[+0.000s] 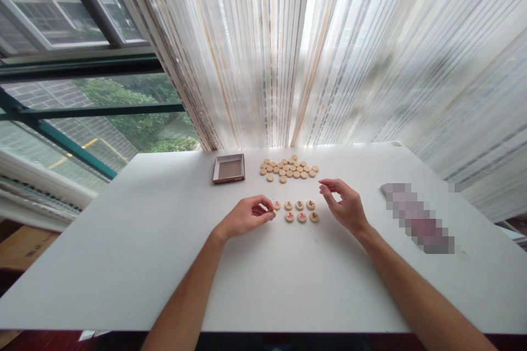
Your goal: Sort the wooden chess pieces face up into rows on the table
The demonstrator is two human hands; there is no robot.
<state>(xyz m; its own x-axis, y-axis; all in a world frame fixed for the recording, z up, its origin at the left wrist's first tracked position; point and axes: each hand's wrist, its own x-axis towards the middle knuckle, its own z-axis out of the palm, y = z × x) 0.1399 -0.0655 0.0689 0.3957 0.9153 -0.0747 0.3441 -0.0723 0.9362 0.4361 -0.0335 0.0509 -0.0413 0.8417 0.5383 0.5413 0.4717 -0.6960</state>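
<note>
Wooden disc [274, 213] tight in left hand [249, 216], right hand [343, 204] slightly agape, brown-floored box [230, 169] beyond

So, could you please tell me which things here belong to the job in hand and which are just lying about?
Apparently in use:
disc held by the left hand
lettered discs in two rows
plain-looking discs behind, probably

Apparently lying about:
open box, perhaps related
pixelated item at far right
</note>
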